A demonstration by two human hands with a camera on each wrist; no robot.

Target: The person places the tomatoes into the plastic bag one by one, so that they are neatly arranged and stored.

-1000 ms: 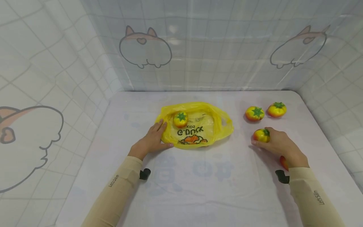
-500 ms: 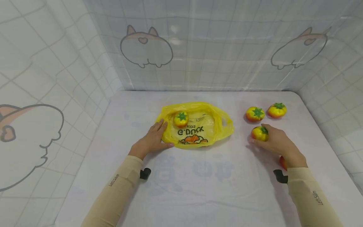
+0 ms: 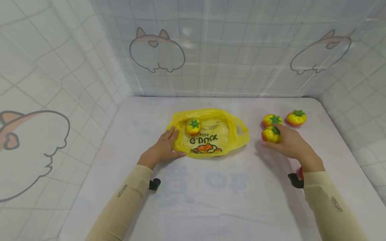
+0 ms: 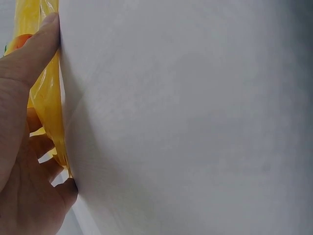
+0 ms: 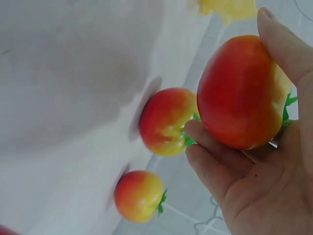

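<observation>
A red-and-yellow tomato (image 3: 269, 134) with a green leafy top is gripped between the thumb and fingers of my right hand (image 3: 292, 143). The right wrist view shows this held tomato (image 5: 237, 95) raised off the cloth. On the left, my left hand (image 3: 163, 149) rests against the side of a yellow plastic bag (image 3: 236, 144), its fingers spread along the edge and the thumb at the front corner. The bag lies with its mouth spread wide, and one tomato (image 3: 192, 130) sits inside at its left.
Behind the right hand are two more tomatoes, a nearer one (image 3: 268, 120) and one farther right (image 3: 296, 119). Another tomato (image 3: 301, 172) is mostly hidden under the right wrist. White cloth (image 3: 211, 197) covers the table; tiled-pattern sheeting (image 3: 223, 73) rises behind and at both sides.
My right hand has carried its tomato up and slightly left, so it now overlaps the one behind it. The left hand and the bag have stayed in place.
</observation>
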